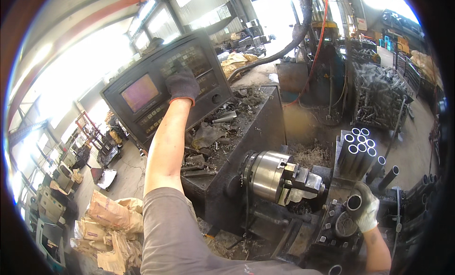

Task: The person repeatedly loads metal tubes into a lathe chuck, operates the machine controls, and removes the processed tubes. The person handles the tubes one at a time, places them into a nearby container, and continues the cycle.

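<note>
At the upper left, my left hand (184,84) in a dark glove with an orange cuff reaches to the key area of a black machine control panel (156,92). A finger stretches toward the keys, and the hand holds nothing that I can see. My right hand (367,208), in a grey and white glove, is closed around a short metal tube (354,203), its round open end facing up. The tube is over the bolted tool block (329,226) of a lathe. Left of it sits the lathe's shiny chuck (270,175), whose jaws point right.
Several upright metal tubes (360,144) stand bundled beyond my right hand. Metal chips and scraps (215,137) cover the machine top below the panel. Paper sacks (111,223) lie on the floor at left. A wire cage (381,92) of metal parts stands at the back right.
</note>
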Demonstrator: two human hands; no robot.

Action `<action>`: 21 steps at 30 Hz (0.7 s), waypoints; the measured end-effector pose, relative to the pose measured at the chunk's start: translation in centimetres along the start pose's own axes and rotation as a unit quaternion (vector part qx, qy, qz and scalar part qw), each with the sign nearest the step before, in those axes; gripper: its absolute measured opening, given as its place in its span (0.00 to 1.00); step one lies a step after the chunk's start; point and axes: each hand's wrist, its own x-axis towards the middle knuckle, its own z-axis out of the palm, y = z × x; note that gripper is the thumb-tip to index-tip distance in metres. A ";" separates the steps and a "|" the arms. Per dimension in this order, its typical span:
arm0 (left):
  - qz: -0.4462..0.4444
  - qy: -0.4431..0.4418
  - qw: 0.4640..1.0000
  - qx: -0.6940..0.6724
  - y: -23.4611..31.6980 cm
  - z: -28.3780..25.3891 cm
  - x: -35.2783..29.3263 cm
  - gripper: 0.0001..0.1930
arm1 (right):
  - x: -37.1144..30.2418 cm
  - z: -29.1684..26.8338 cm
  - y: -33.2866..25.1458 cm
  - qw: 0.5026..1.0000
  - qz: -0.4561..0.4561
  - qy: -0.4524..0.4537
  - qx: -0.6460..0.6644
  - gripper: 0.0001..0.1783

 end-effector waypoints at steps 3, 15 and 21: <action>0.114 0.006 0.993 -0.006 2.5 -0.7 -1.2 0.31 | 0.2 -0.1 -0.3 1.000 0.001 0.001 0.006 0.18; 0.079 0.011 0.996 -0.040 5.5 0.4 0.1 0.24 | 0.4 -0.1 -0.5 1.000 0.020 -0.002 -0.004 0.19; 0.078 0.002 0.996 -0.051 5.2 0.3 -0.5 0.26 | 0.4 -0.1 -0.7 0.999 0.038 -0.008 0.004 0.19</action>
